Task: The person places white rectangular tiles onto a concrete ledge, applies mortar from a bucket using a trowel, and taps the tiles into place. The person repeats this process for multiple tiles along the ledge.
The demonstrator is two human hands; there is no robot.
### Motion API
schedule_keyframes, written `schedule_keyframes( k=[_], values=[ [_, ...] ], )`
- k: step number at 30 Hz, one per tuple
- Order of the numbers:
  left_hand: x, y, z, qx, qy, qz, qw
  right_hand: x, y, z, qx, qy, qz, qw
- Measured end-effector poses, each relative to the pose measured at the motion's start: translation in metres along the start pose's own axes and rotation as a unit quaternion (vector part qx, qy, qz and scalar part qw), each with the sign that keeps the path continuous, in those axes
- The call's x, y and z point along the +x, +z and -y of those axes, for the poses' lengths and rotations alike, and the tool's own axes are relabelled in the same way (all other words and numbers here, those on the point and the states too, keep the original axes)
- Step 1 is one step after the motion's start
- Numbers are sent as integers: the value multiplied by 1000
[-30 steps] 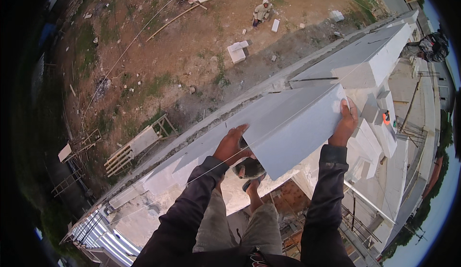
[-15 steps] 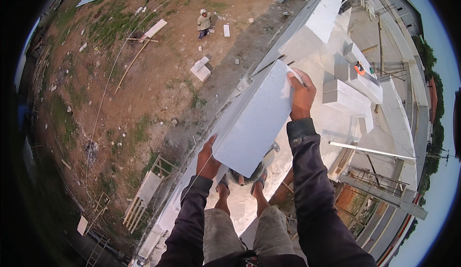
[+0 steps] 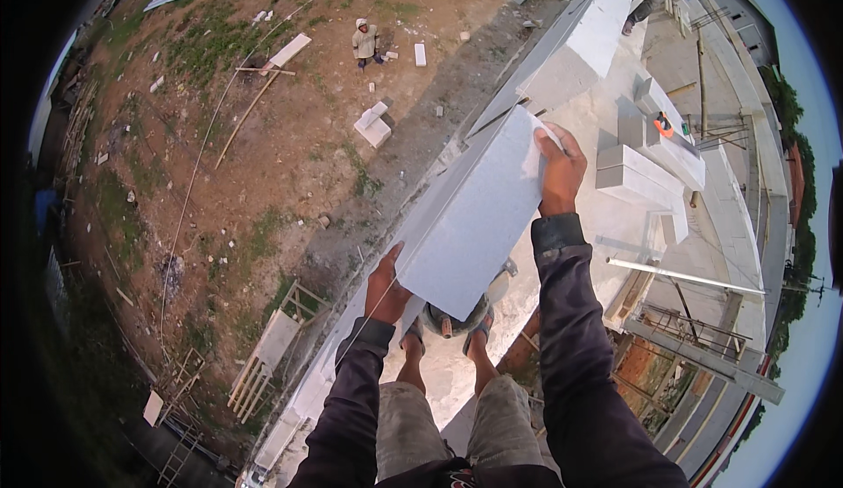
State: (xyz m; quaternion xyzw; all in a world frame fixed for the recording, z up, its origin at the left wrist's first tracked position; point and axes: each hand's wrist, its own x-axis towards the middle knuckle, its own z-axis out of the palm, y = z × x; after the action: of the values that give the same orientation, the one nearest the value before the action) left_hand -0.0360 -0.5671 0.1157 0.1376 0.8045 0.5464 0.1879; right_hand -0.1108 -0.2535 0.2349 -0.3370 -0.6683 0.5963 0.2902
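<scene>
A large pale lightweight concrete block (image 3: 474,216) is held between my two hands, its broad face toward me, above the line of the wall at the roof edge. My left hand (image 3: 385,290) grips its near left end, with the fingers partly hidden behind it. At the far right end, my right hand (image 3: 562,168) clasps the upper corner, thumb on the near face. Below the block, a dark bucket (image 3: 455,326) with a handled tool stands between my feet, partly covered. Whether the block's lower edge touches the wall is hidden.
Several pale blocks (image 3: 637,176) lie to the right, with an orange-handled saw (image 3: 665,125) on top. Higher wall blocks (image 3: 562,67) stand ahead. Left of the edge the ground drops far below, where a person (image 3: 365,45) stands. A white pipe (image 3: 685,276) crosses an opening at right.
The whole view has shifted slightly. Both hands keep their grip on the block, which holds nearly the same place over the wall. The person below has turned and shifted a little left.
</scene>
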Motion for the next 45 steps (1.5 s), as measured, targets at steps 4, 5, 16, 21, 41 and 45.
schedule_keyframes(
  k=[4, 5, 16, 21, 41, 45],
  values=[
    [1, 2, 3, 3, 9, -3, 1000, -1, 0, 4, -21, -3, -6, 1000],
    [1, 2, 4, -2, 8, -4, 1000, -2, 1, 5, -22, -4, -8, 1000],
    [2, 0, 7, -65, -61, 31, 996, 1, 2, 1, -12, 3, -13, 1000],
    [2, 2, 6, -66, -47, 15, 997, 2, 2, -3, -7, -2, -23, 1000],
    [-6, 3, 18, 5, -28, 51, 998, -1, 7, -3, -63, -32, -39, 997],
    [-27, 28, 26, 63, -6, -32, 997, -3, 7, -1, -47, -43, -27, 998]
  ],
)
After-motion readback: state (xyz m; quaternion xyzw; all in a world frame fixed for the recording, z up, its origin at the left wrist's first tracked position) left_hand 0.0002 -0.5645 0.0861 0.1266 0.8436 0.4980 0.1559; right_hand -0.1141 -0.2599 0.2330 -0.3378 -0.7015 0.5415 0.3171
